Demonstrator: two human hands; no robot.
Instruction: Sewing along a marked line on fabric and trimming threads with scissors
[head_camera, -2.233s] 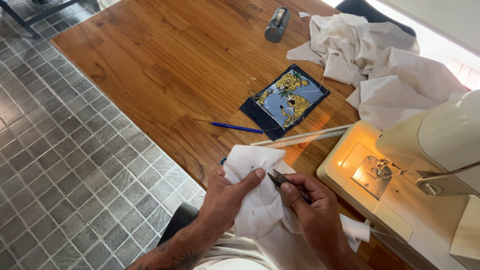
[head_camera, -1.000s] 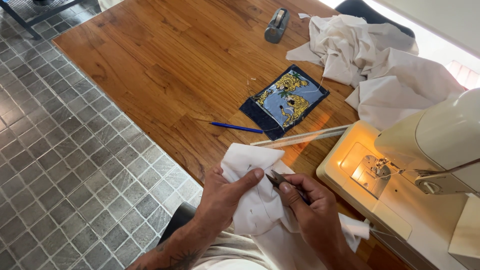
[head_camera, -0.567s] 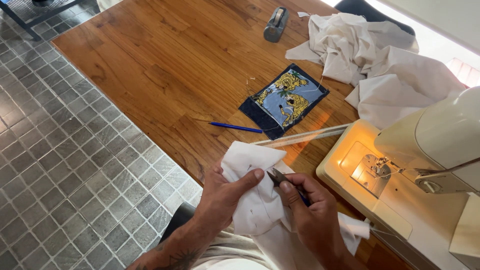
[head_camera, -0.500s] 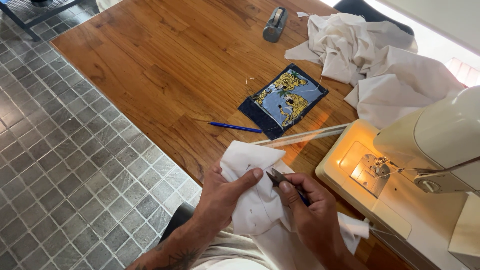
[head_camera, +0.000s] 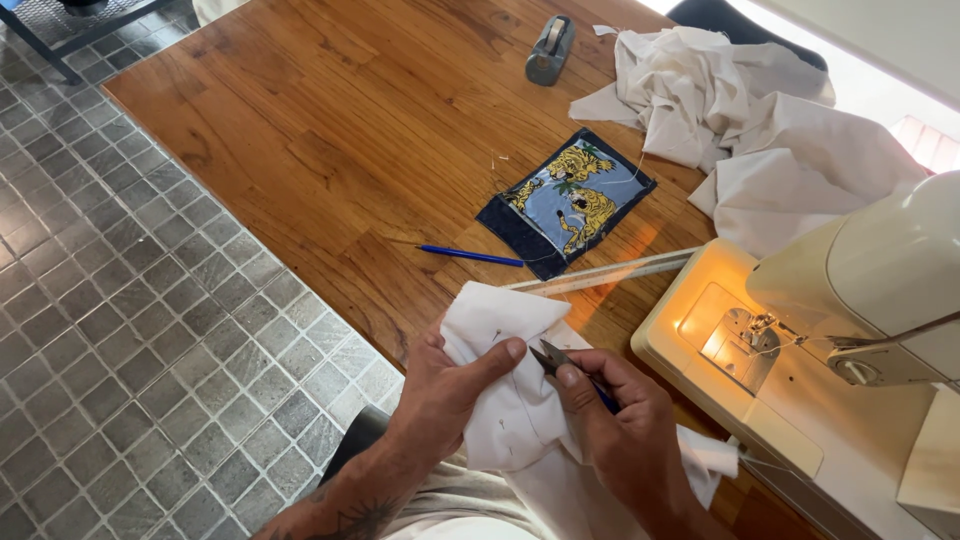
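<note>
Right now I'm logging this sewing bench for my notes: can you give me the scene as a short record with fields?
Left hand: left hand pinches the white cloth
Right hand: right hand holds small snips at the cloth
Surface: wooden table
Machine: cream sewing machine, lamp lit
Nearby: blue pen, ruler, tiger-print patch, heap of pale fabric, tape dispenser
Floor: grey tiles

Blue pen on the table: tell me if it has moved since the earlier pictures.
No. The blue pen lies where it did, just left of the patterned cloth patch, pointing at its lower corner.
</note>
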